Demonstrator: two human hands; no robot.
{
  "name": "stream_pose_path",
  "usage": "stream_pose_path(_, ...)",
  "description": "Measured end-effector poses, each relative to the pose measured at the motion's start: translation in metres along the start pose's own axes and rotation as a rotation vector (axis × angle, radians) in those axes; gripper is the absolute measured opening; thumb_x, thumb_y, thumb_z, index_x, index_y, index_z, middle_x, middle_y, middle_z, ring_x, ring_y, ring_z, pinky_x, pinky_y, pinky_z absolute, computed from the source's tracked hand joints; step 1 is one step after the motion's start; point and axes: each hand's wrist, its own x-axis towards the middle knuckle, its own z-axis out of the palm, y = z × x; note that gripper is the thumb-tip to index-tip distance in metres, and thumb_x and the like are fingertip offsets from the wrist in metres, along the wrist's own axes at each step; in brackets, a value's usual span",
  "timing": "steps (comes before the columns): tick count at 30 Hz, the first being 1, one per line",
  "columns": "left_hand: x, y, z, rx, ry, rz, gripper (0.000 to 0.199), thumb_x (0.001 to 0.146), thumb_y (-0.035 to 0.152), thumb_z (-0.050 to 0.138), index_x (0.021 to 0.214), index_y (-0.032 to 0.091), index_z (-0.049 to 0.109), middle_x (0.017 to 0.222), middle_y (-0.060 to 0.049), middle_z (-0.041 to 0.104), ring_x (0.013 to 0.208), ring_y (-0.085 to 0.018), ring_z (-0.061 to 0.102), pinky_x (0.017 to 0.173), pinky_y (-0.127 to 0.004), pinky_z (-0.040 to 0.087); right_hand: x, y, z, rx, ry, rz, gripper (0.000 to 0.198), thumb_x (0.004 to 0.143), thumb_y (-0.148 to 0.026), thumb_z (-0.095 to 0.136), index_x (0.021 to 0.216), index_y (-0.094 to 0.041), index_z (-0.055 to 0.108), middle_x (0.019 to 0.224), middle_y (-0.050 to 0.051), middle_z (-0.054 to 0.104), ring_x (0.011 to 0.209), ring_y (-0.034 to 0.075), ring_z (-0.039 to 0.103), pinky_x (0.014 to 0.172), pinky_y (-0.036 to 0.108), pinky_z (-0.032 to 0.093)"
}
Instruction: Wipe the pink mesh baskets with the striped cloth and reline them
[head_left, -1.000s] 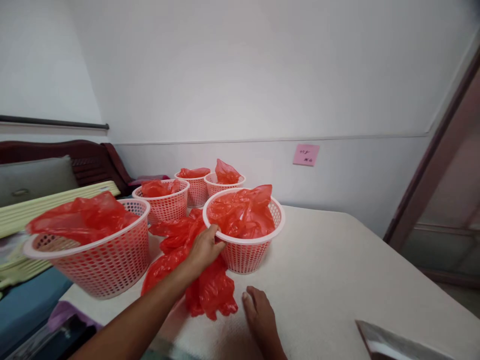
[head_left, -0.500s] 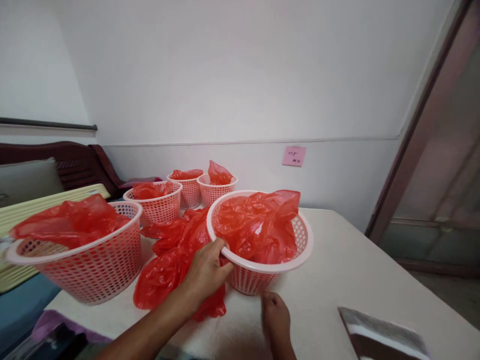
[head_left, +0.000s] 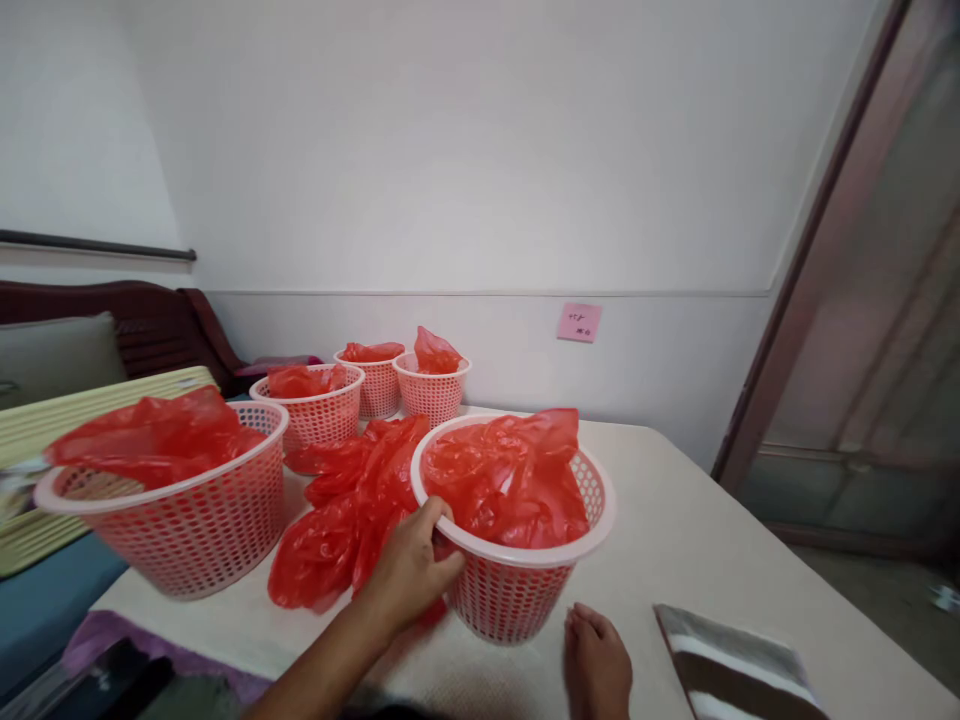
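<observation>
Perhaps the near basket could tip, since the left hand's fingers pinch its rim at one side only, and its crumpled red bag, bulging above that edge, might then spill out. The right hand is just beside the base, fingers curled, how tightly I cannot tell. Compared with half a second ago, the basket, over the surface right of the loose red bags, is nearer the person.
</observation>
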Motion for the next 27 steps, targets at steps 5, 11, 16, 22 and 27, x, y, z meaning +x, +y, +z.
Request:
stream_pose_path(5, -0.005, 0.0, 0.01, -0.026, 0.056, -0.038, 0.021, 0.07, 0.012, 0.054, 0.082, 0.024, 0.042, 0.075, 0.005, 0.05, 0.068, -0.013, 0.048, 0.064, -0.025, 0.036, -0.006, -0.019, 0.0, -0.048, -0.077, 0.085, 0.039, 0.063, -0.041, 0.049, 0.089, -0.017, 0.065, 0.099, 0.014, 0.073, 0.095, 0.03, 0.065, 0.087, 0.04, 0.049)
stream_pose_path(11, -0.006, -0.004, 0.018, -0.059, 0.085, -0.051, 0.024, 0.069, 0.013, 0.056, 0.085, 0.024, 0.042, 0.081, 0.003, 0.052, 0.073, -0.014, 0.05, 0.068, -0.026, 0.038, -0.012, -0.029, 0.007, -0.183, -0.14, 0.065, 0.035, 0.067, -0.04, 0.044, 0.086, -0.02, 0.064, 0.092, 0.011, 0.073, 0.088, 0.029, 0.066, 0.077, 0.038, 0.049)
stream_pose_path(16, -0.008, -0.004, 0.015, -0.066, 0.084, -0.055, 0.024, 0.069, 0.012, 0.055, 0.085, 0.024, 0.043, 0.081, 0.003, 0.052, 0.073, -0.015, 0.049, 0.068, -0.027, 0.037, -0.015, -0.033, 0.007, -0.215, -0.131, 0.039, 0.032, 0.068, -0.04, 0.044, 0.085, -0.021, 0.064, 0.09, 0.011, 0.073, 0.085, 0.029, 0.066, 0.074, 0.037, 0.048)
stream_pose_path(22, -0.018, -0.005, 0.008, -0.068, 0.094, -0.064, 0.023, 0.068, 0.013, 0.057, 0.084, 0.024, 0.043, 0.08, 0.004, 0.052, 0.073, -0.014, 0.049, 0.068, -0.027, 0.037, -0.016, -0.038, 0.006, -0.25, -0.139, 0.036, 0.03, 0.067, -0.039, 0.043, 0.08, -0.021, 0.064, 0.087, 0.011, 0.073, 0.083, 0.03, 0.066, 0.072, 0.038, 0.048)
stream_pose_path(27, -0.03, -0.013, 0.0, -0.086, 0.086, -0.072, 0.023, 0.069, 0.014, 0.057, 0.084, 0.024, 0.043, 0.077, 0.005, 0.049, 0.07, -0.013, 0.048, 0.066, -0.025, 0.037, -0.015, -0.037, 0.006, -0.277, -0.146, 0.029, 0.032, 0.07, -0.039, 0.044, 0.085, -0.02, 0.064, 0.093, 0.012, 0.073, 0.088, 0.03, 0.065, 0.076, 0.038, 0.047)
